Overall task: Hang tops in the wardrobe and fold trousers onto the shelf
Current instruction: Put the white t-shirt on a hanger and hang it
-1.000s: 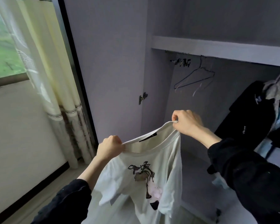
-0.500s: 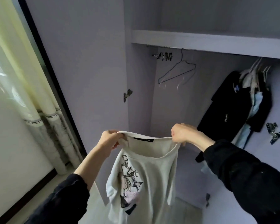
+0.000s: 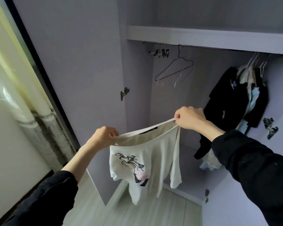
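White top held up before the open wardrobe.
Left hand (image 3: 103,137) and right hand (image 3: 189,117) pinched the top (image 3: 147,160) by its neckline; fetching the empty hanger (image 3: 175,70) would need one hand freed.

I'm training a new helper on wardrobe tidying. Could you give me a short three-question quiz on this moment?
1. True or false: both hands grip the white T-shirt by its neckline.
2. Where do the empty hangers hang: left or right of the dark clothes?
3. Fill in: the rail sits under the ___.

Key: 1 true: left hand, right hand. 2 left. 3 shelf.
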